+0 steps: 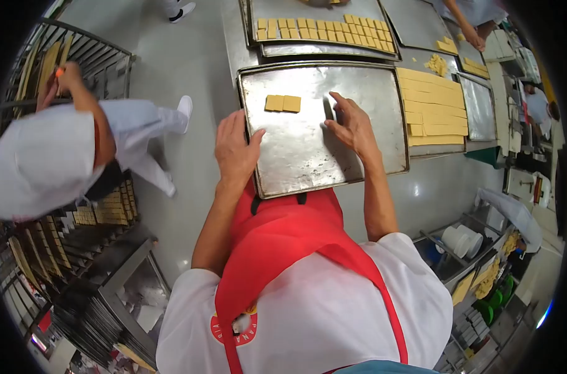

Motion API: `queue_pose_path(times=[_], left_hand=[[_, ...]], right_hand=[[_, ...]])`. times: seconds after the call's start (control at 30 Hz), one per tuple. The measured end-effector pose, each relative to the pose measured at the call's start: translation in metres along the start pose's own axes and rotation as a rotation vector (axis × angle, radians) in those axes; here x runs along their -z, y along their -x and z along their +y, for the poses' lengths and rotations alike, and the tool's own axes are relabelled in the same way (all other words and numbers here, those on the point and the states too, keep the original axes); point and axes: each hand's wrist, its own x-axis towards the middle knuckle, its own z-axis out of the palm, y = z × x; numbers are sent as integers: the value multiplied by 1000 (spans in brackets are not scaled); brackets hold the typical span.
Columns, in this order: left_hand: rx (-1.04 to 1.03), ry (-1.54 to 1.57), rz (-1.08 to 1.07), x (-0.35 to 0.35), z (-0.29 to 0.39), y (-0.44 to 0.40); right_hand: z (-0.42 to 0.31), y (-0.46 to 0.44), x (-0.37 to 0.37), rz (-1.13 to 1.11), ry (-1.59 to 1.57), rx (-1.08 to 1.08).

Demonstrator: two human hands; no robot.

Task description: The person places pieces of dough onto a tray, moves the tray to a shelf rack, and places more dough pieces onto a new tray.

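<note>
A metal baking tray (296,156) lies in front of me, its near edge by my red apron. A few small, square, flat dough pieces (283,103) sit side by side on its upper left part. My left hand (235,149) is at the tray's left rim, fingers along the outside and thumb over the inside. Above the tray's right half is my right hand (352,124), with thumb and index finger apart and nothing visible between them. A narrow dark mark, perhaps a shadow or reflection, shows beside its fingers.
Beyond is another tray with rows of cut dough pieces (321,30). Long dough strips (433,103) lie at the right, near dough scraps (436,64). A co-worker in white (46,156) stands left beside a tray rack (112,62). Another person's hand (474,38) is at upper right.
</note>
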Motion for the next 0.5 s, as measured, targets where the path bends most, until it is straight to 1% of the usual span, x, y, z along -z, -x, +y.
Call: queue_pose_path(times=[0.03, 0.07, 0.1, 0.17, 0.2, 0.27, 0.3, 0.37, 0.4, 0.47, 0.5], left_hand=[[-112, -26, 26, -1, 7, -8], [-159, -18, 19, -7, 14, -14], [-152, -27, 14, -10, 23, -23], [-284, -183, -55, -14, 38, -41], [-277, -187, -61, -18, 39, -49], [-365, -329, -124, -26, 40, -64], [-360, -332, -127, -29, 37, -66], [-423, -307, -120, -33, 30, -67], [-418, -310, -122, -33, 29, -65], [-376, -174, -153, -30, 28, -59], [-371, -174, -152, -29, 28, -54]], right_hand=[[-6, -4, -2, -36, -18, 22], [-11, -8, -8, -42, -29, 19], [-17, -14, -15, -73, 17, 43], [-33, -24, -29, -94, 78, 74], [-41, -28, -34, -103, 98, 90], [-51, -36, -44, -121, 127, 101], [-50, -38, -49, -126, 123, 101], [-43, -39, -60, -39, 120, 134], [-41, -38, -61, -44, 116, 134], [-36, -37, -59, -1, 110, 128], [-32, -37, -57, -5, 109, 130]])
